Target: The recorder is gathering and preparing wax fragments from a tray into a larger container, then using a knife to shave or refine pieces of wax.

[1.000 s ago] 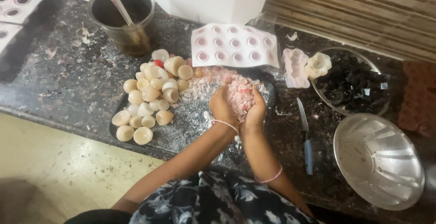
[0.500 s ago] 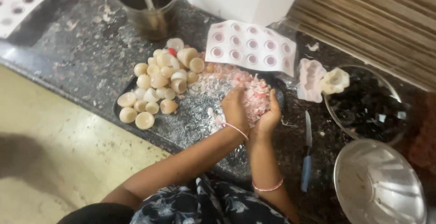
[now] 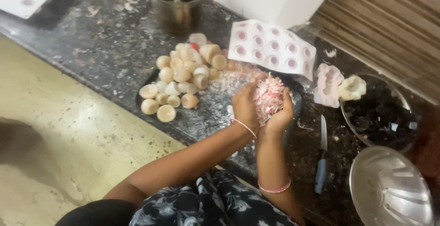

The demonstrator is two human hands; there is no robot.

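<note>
- Both hands cupped together, palms facing in: left hand (image 3: pixel 245 107) and right hand (image 3: pixel 280 113) pressed around a heap of pale pink and white flaky shavings (image 3: pixel 267 97). Fingers curled, not spread, nothing pinched.
- Change: a second ago the hands sat low over the scattered flakes on the dark round tray (image 3: pixel 211 111). Now the heap rides up between the palms, seemingly clear of the tray surface, though contact underneath can't be confirmed from here.
- My read: loose scrap has been raked into one handful, so gathering looks mostly done. A thin dusting of white crumbs is still on the tray.
- Heap location: held between both palms, above the right half of the tray, just below the white plastic mould sheet with round pink-stained cavities (image 3: pixel 270 47).
- Left of the hands: pile of small cream dome-shaped moulded pieces (image 3: pixel 183 77) on the same tray, apart from the hands, untouched.
- Right side: blue-handled small knife (image 3: pixel 321 162) flat on the speckled dark stone counter (image 3: pixel 91 38), near the right forearm.
- Beyond it: glass bowl of dark chunks (image 3: pixel 380 116) and an empty shiny steel bowl (image 3: pixel 389 189).
- Back: dark metal cup with a stirrer in it (image 3: pixel 176 1).
</note>
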